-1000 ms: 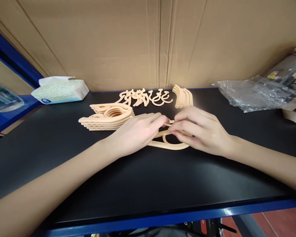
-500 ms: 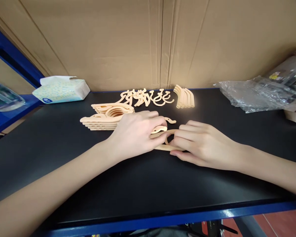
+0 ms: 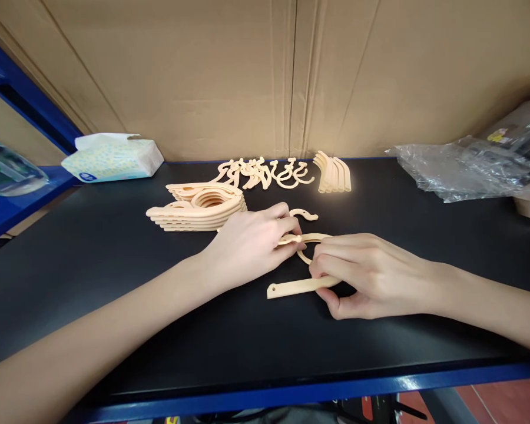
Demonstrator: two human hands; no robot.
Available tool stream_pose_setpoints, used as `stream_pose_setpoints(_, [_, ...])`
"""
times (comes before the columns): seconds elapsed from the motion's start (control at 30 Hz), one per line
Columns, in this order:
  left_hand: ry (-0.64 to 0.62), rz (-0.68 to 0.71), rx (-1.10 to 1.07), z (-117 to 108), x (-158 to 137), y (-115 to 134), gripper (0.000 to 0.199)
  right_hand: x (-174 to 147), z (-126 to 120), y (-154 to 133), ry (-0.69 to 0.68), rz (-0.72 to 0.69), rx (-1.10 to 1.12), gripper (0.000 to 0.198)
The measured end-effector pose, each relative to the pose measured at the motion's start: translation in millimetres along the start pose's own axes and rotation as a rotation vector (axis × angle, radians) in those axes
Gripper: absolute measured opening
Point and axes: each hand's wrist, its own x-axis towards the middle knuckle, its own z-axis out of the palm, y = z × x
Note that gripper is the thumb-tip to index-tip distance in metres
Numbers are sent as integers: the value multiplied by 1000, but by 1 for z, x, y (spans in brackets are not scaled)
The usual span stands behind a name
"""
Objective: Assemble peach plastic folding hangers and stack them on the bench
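Note:
Near the middle of the table my left hand (image 3: pixel 258 244) is closed, a beige plastic hanger piece (image 3: pixel 289 239) showing between thumb and fingers. Just to its right, my right hand (image 3: pixel 366 274) pinches a beige hanger arm (image 3: pixel 294 287), whose holed end points left over the black surface. Between both hands a curved part of the hanger (image 3: pixel 317 238) is visible; fingers cover how the parts join. A loose hook (image 3: pixel 305 215) lies right behind my left hand. Beyond that hand is a stack of beige hanger parts (image 3: pixel 189 221) with round openings.
Several loose hooks (image 3: pixel 287 175) lie along the back of the black table (image 3: pixel 229 347), beside a row of curved strips (image 3: pixel 333 174). A tissue pack (image 3: pixel 115 159) stands back left, clear plastic bags (image 3: pixel 450 168) back right. Cardboard (image 3: pixel 181 76) closes off the rear.
The hanger arm in my right hand has swung toward me, away from the curved part, exposing its holed end. My right thumb has moved nearer me; my left hand has shifted slightly right.

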Motion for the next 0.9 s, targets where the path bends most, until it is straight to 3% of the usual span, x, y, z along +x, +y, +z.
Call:
stream_pose_setpoints(0.27, [22,-57,-56,1,0,2,18,-1,-7,0,0,22,-104,14])
stream_pose_setpoints(0.47, [136,-120,-270,0,2,1,20,-3,-11,-4,-45,29,-139,19])
stream_pose_setpoints(0.63, [160,-66,-504,-1,2,0,19,-2,-15,-4,-60,-34,-209,23])
stream_pose_setpoints(0.9, [299,-81,-458,0,1,0,16,-5,-11,6,-101,1,-232,27])
